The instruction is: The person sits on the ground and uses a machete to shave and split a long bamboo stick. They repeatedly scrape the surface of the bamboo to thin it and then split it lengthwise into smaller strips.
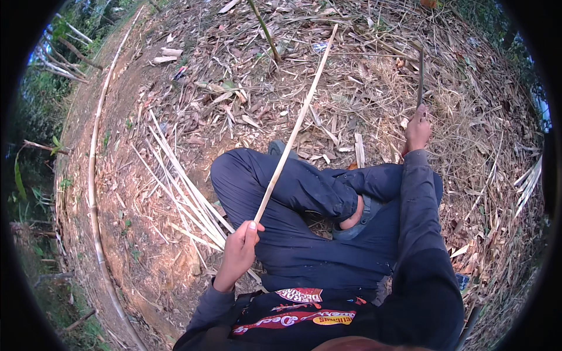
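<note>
My left hand (240, 250) is closed round the lower end of a long, pale bamboo strip (300, 120). The strip slants up and away to the right, passing over my crossed legs (281, 193). Out to the right, my right hand (418, 131) grips a long knife (421, 79). Its thin dark blade points away from me, apart from the strip; the handle is mostly hidden in my fist. Left of my knee, a loose bundle of pale split strips (178, 181) lies on the ground near my left hand.
Along the far left runs a long bamboo pole (93, 175). More pale strips (530, 182) lie at the right edge. Dry leaves and shavings (234, 76) cover the ground. A thin green stem (264, 29) stands ahead. Green plants (35, 105) border the left side.
</note>
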{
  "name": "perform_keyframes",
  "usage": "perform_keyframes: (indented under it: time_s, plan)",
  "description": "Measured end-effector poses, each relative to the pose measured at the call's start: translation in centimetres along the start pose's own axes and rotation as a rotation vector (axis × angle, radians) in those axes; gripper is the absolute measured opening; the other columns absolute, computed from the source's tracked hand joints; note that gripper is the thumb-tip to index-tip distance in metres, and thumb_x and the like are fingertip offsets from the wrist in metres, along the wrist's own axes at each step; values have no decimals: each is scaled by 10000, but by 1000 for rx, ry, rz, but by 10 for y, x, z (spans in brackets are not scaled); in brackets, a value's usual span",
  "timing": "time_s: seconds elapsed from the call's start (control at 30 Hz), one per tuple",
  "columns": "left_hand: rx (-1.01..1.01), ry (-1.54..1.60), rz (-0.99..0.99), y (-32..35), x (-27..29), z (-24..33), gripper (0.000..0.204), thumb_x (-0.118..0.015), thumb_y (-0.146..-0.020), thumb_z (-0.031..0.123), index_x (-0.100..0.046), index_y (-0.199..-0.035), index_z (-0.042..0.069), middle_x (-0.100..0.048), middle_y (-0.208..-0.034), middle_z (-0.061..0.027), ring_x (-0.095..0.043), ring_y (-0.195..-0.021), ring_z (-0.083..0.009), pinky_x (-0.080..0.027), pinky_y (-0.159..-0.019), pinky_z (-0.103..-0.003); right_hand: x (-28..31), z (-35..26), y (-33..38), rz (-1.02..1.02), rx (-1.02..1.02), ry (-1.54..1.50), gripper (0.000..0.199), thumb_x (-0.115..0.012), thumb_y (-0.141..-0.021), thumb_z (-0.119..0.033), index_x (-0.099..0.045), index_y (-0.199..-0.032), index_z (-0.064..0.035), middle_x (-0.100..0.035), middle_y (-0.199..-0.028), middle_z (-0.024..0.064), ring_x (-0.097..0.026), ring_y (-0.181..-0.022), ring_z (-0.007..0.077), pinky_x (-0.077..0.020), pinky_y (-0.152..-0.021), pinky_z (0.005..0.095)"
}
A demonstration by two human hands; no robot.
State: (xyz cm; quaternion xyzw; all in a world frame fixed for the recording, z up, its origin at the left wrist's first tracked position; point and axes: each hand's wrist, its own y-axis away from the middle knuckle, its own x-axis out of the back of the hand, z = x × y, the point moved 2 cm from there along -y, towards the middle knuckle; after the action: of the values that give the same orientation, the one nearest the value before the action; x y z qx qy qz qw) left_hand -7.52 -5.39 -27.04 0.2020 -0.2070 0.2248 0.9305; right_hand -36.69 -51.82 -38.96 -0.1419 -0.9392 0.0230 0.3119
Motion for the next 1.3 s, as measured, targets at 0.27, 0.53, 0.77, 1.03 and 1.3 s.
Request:
perform_keyframes:
  time_s: [0.27, 0.53, 0.77, 1.03, 1.3]
  plan:
    - [15, 516, 2, -66, -46, 37, 250, -526, -1044, 226, -636, -1090, 7, -484, -727, 20, -408, -570, -35, -302, -494, -211, 3, -96, 183, -340, 757, -327, 453, -587, -975, -448, -620, -847, -16, -537, -625, 120, -546, -530, 298, -419, -511, 380]
    - [350, 985, -226, -48, -70, 54, 149, -578, -1009, 184, -601, -1058, 45, -528, -763, -23, -350, -481, -36, -225, -423, -189, 14, -108, 254, -468, 1163, -264, 566, -669, -827, -588, -631, -879, -25, -552, -697, 79, -592, -602, 257, -446, -549, 379]
    - [257, 865, -192, -49, -80, 66, 200, -568, -1024, 220, -579, -998, 22, -434, -677, 34, -287, -475, -11, -180, -421, -199, 4, -99, 225, -285, 1241, -238, 688, -566, -795, -717, -610, -819, -31, -511, -631, 73, -564, -545, 268, -441, -516, 391]
    - [312, 869, -312, -23, -66, 66, 237, -500, -1056, 261, -551, -972, 46, -396, -648, 38, -250, -436, 2, -166, -388, -187, 3, -74, 172, -171, 917, -14, 488, -644, -887, -535, -564, -767, -69, -571, -645, 110, -600, -547, 314, -448, -464, 397]
    - [375, 845, -379, -23, -45, 45, 247, -491, -1057, 273, -542, -949, 57, -378, -630, 47, -247, -432, -3, -171, -392, -189, 12, -104, 179, -182, 1202, -33, 556, -576, -903, -612, -614, -840, -61, -592, -671, 107, -622, -615, 313, -449, -567, 477]
